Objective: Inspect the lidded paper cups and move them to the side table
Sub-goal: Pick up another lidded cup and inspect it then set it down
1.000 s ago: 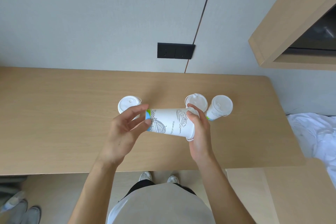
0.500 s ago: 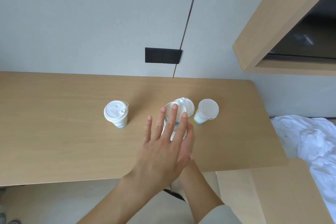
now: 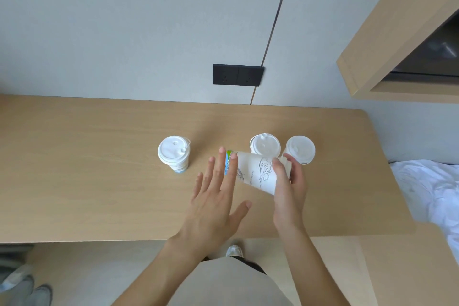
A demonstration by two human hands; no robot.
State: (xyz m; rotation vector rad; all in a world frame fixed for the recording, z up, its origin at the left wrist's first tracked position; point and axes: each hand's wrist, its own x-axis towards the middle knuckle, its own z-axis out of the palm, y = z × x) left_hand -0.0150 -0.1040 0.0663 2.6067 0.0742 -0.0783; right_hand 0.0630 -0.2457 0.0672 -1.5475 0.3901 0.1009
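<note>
Grey wall (image 3: 124, 20), black socket plate (image 3: 238, 74), wooden desk (image 3: 74, 181)

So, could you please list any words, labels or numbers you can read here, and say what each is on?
White paper cup with line drawings, lying sideways in the right hand: one line of small print beside the cloud drawing, too blurred to read.
No other text is readable.

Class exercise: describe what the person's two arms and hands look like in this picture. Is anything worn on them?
Both hands are bare: the left hand and right hand show no gloves, rings or watch. The left forearm and right forearm are uncovered, with no sleeve in view. Nails look short and unpainted. The person wears a pale beige-grey top.
</note>
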